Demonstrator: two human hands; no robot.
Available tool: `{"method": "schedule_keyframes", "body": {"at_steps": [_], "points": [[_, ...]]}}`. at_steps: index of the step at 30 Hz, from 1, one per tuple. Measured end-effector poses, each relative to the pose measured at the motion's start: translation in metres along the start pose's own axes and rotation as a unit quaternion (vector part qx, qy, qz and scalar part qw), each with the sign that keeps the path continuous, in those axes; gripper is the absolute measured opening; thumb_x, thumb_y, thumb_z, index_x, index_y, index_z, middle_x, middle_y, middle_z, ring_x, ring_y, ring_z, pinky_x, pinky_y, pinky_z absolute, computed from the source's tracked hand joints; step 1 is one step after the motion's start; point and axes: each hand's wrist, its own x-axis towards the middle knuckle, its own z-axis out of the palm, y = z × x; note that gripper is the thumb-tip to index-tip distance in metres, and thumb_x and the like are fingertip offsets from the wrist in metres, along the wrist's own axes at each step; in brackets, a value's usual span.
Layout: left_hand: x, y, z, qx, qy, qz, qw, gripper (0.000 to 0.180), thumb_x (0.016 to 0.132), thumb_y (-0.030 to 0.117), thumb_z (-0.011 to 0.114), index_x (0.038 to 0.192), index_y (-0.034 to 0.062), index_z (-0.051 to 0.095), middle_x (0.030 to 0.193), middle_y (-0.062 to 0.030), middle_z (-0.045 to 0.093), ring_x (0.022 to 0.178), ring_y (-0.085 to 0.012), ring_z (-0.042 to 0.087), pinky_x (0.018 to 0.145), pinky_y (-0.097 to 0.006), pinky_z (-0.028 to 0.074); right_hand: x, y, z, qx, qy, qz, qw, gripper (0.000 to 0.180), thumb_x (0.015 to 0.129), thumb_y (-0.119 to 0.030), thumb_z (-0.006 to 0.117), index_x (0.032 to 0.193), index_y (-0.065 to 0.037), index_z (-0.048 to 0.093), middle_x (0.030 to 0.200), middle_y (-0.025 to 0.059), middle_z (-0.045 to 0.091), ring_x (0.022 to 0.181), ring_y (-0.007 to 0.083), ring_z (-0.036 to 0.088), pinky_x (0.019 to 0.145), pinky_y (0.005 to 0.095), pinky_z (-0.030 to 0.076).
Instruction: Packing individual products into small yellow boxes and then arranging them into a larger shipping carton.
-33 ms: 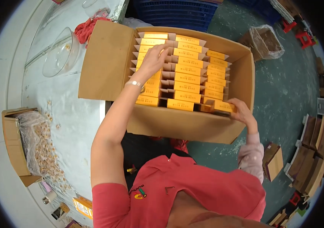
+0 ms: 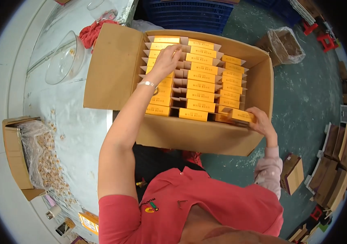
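A large cardboard carton [image 2: 189,134] stands in front of me with its left flap folded out. Inside are three columns of yellow boxes [image 2: 200,86], with open cardboard flaps jutting between them. Over the far part of the left column lies my left hand [image 2: 166,62]. Its fingers are loosely bent and apart, touching the box tops beside the middle column. At the near right corner, my right hand [image 2: 259,120] grips one end of a yellow box [image 2: 242,115]. That box sits above the right column, slightly tilted; my fingertips on its far side are partly hidden.
On the pale table at left are a clear bowl [image 2: 64,59], a red cloth [image 2: 90,34] and a tipped carton [image 2: 17,158] spilling small wrapped pieces. Blue crates [image 2: 187,16] stand behind the carton. A plastic-lined bin [image 2: 285,44] and cardboard boxes [image 2: 330,162] are on the floor at right.
My right hand and the yellow box in it have shifted slightly right and toward me. My left hand remains over the left column, almost unmoved.
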Motion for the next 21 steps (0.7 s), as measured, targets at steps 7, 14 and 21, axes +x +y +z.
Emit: {"method": "schedule_keyframes", "body": {"at_steps": [7,14,21], "points": [[0.073,-0.017,0.053,0.164,-0.008,-0.026,0.986,0.029,0.091,0.022,0.042,0.108,0.0062,0.061,0.112,-0.0148,0.060,0.105,-0.0339,0.053,0.090,-0.045,0.042,-0.007,-0.004,0.009,0.028,0.179,0.042,0.983,0.041,0.067,0.001,0.059,0.108,0.000,0.054,0.098,0.0106,0.057,0.091,0.0242,0.057,0.081,0.0281,0.044],[0.104,-0.027,0.060,0.248,-0.150,-0.045,0.956,0.028,0.089,0.019,0.044,0.105,0.0089,0.064,0.108,-0.0134,0.063,0.103,-0.0320,0.056,0.086,-0.044,0.041,0.023,0.024,0.054,0.402,0.250,0.105,0.875,0.035,0.084,-0.001,0.058,0.118,0.003,0.047,0.110,0.0055,0.054,0.100,0.0119,0.052,0.090,0.0246,0.040],[0.103,-0.003,0.071,0.345,-0.231,-0.073,0.907,0.034,0.091,0.024,0.041,0.121,0.0195,0.057,0.125,-0.0066,0.046,0.119,-0.0230,0.036,0.095,-0.051,0.028,0.025,0.024,0.038,0.396,0.294,0.100,0.864,0.039,0.083,-0.004,0.059,0.120,0.003,0.047,0.112,0.0067,0.054,0.105,0.0137,0.050,0.093,0.0261,0.038]]}}
